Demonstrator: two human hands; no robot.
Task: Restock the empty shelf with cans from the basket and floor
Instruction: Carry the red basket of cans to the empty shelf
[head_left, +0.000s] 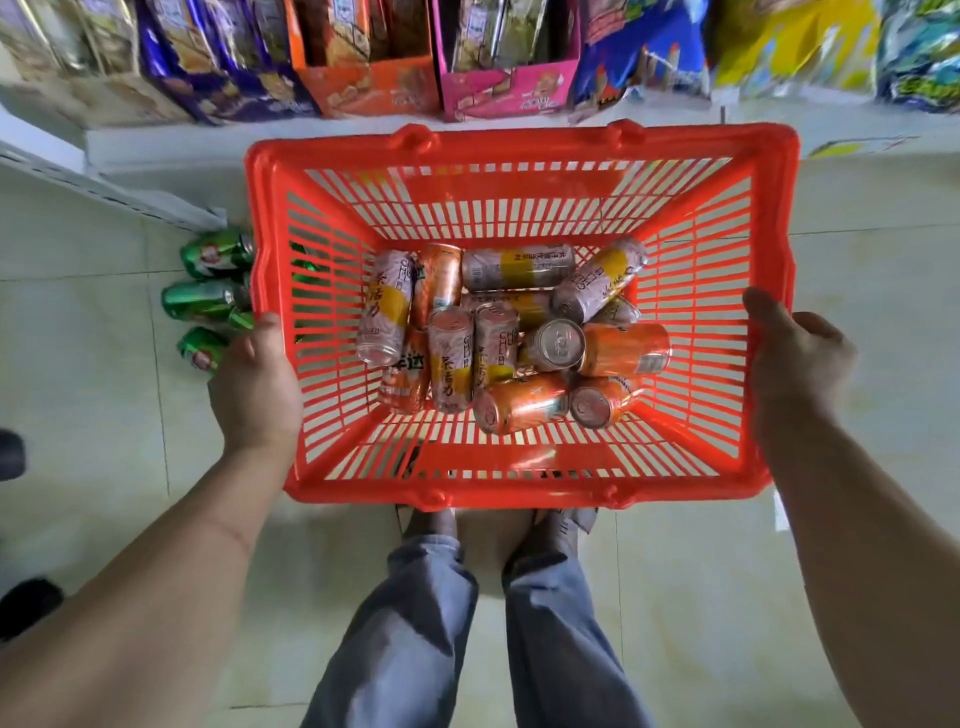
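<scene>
A red plastic basket (519, 150) sits in front of me over the tiled floor, and each of my hands grips one of its side rims. My left hand (257, 384) wraps the left rim; my right hand (795, 358) clasps the right rim. Inside lie several cans in a loose pile: slim pink-and-yellow ones (384, 306) and orange ones (626, 349), most on their sides. Green cans (215, 253) lie on the floor just left of the basket, partly hidden behind my left hand and the basket wall.
A low white shelf (156, 148) runs along the top, stocked with snack bags and orange (371, 85) and pink (511, 91) display boxes. A white shelf edge (104, 187) juts in at the upper left. My legs and feet (493, 530) are below the basket. Dark shoes (10, 454) show at the left edge.
</scene>
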